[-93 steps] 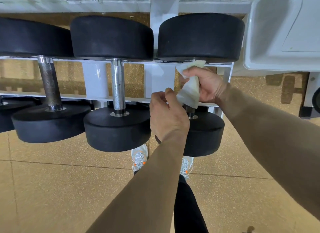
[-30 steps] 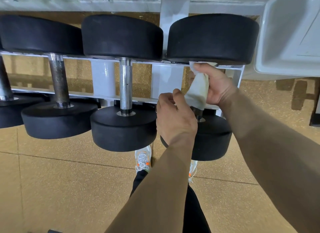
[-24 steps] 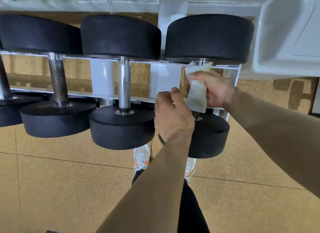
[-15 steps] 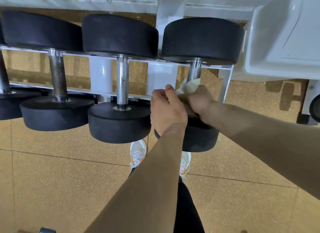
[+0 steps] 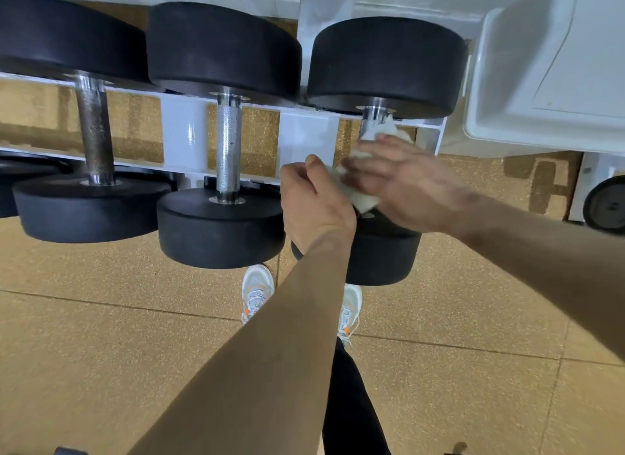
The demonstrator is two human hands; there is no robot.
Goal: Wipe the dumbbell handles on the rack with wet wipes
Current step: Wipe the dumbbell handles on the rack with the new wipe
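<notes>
Three black dumbbells lie across the white rack [image 5: 304, 134]. My right hand [image 5: 406, 187], blurred with motion, holds a white wet wipe [image 5: 364, 197] wrapped round the steel handle [image 5: 370, 116] of the right dumbbell [image 5: 389, 62]; most of that handle is hidden under hand and wipe. My left hand [image 5: 314, 211] is curled at the rack's front rail just left of that dumbbell, thumb up; it seems to grip the rail. The middle dumbbell handle [image 5: 229, 150] is bright knurled steel, and the left dumbbell handle [image 5: 94, 133] looks dark and tarnished.
A white plastic tub [image 5: 541, 65] sits right of the rack, with a black wheel [image 5: 605, 207] below it. My shoes [image 5: 257, 292] stand on tan speckled floor tiles under the dumbbells. A white wall runs behind the rack.
My right hand slid the wipe from the top of the handle down to its near end, then back up to the middle. The left hand stayed at the rail.
</notes>
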